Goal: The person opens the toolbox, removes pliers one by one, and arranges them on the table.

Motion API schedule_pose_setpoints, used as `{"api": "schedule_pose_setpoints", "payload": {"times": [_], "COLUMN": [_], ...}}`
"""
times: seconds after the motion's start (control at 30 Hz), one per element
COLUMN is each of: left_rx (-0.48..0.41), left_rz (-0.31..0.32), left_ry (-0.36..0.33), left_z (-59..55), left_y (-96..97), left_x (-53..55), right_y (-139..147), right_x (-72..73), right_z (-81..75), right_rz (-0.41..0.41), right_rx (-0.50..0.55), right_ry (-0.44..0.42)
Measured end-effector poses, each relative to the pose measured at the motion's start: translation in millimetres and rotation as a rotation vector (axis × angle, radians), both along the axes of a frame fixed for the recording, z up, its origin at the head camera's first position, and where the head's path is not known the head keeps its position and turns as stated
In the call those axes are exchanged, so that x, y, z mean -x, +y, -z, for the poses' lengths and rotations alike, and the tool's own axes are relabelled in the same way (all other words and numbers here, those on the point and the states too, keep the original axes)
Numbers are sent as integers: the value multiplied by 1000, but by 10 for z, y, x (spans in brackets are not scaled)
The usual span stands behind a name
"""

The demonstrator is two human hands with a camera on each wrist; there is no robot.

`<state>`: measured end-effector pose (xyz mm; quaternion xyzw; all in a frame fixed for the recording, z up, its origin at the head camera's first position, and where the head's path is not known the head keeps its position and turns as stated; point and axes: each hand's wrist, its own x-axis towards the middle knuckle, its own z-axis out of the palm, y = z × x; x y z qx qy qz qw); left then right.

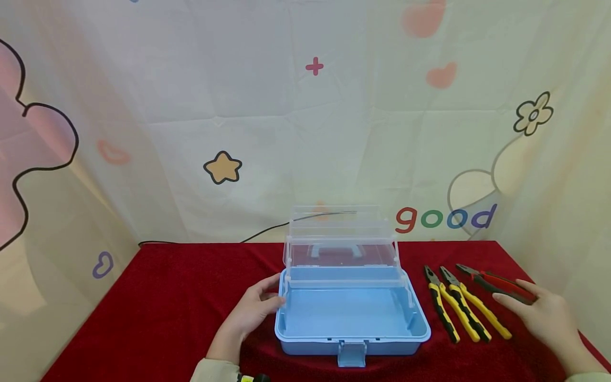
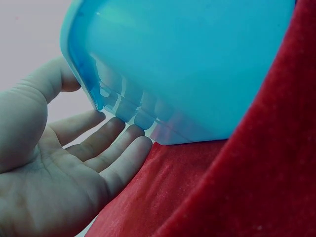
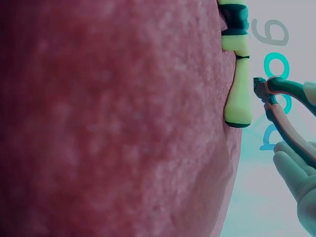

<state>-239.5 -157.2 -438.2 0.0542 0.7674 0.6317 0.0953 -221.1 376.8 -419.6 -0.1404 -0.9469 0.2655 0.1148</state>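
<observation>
A light blue toolbox (image 1: 353, 313) stands with its clear lid (image 1: 341, 228) raised, and its inside is bare. My left hand (image 1: 258, 305) holds its left side; in the left wrist view the thumb reaches the rim and the fingertips (image 2: 143, 140) touch the outer wall. On the right, my right hand (image 1: 544, 313) holds red-and-black pliers (image 1: 501, 284) by the handles, their jaws pointing away to the left. In the right wrist view only part of that hand (image 3: 301, 182) shows beside the pliers (image 3: 284, 116).
Two yellow-and-black pliers (image 1: 441, 302) (image 1: 472, 307) lie side by side between the toolbox and my right hand. Dark red cloth (image 1: 167, 307) covers the table. A printed curtain (image 1: 267, 106) hangs behind, and a thin black cable (image 1: 267, 231) runs along its foot.
</observation>
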Motion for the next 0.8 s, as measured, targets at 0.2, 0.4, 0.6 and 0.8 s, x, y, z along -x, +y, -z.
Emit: {"api": "schedule_pose_setpoints", "payload": {"times": [0.2,0.4,0.6,0.8], "left_rx": [-6,-4,1,11], "left_rz": [6,6,6,-1], "left_ry": [6,4,10,1], "left_z": [14,7,2,-2], "left_y": [-4,0,0,2], "left_x": [4,4,-6,-12], "right_y": [31,34,46,87], "right_x": [40,65,110,126], "right_z": [27,10,-25,-65], "right_rz": [-23,-39,-58,-92], "right_rx": [-49,-49,-51,-62], "right_ry": [2,-14,-59,-138]}}
